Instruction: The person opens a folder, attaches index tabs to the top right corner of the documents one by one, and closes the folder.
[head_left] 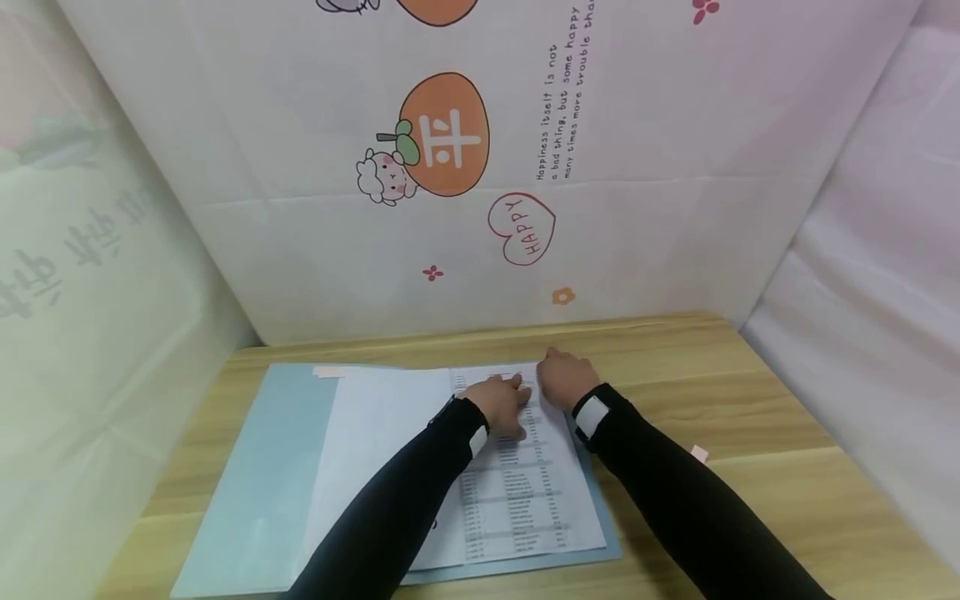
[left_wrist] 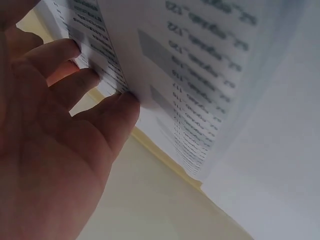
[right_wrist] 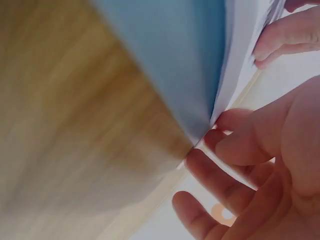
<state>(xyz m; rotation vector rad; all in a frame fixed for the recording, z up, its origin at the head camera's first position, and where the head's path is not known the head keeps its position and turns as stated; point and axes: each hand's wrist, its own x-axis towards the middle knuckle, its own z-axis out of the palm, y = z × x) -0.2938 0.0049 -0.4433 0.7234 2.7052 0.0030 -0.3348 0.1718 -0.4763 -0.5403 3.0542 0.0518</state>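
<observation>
A light blue folder [head_left: 247, 483] lies spread on the wooden table, with white sheets inside it. The right-hand printed sheet [head_left: 525, 500] carries columns of small text and grey bands; a plain white page [head_left: 375, 433] is to its left. My left hand [head_left: 497, 403] rests on the upper part of the printed sheet, fingers spread; in the left wrist view its fingertips touch the text. At the upper right corner, my right hand [head_left: 564, 379] pinches the paper edge between thumb and fingers. In the right wrist view the blue cover [right_wrist: 170, 60] stands beside the sheets' edges.
A pale strip [head_left: 327, 372] sits at the folder's upper left edge. A small pink piece [head_left: 699, 453] lies on the table [head_left: 772, 492] beside my right forearm. Behind the table hangs a printed white cloth [head_left: 645, 242], with more cloth at both sides.
</observation>
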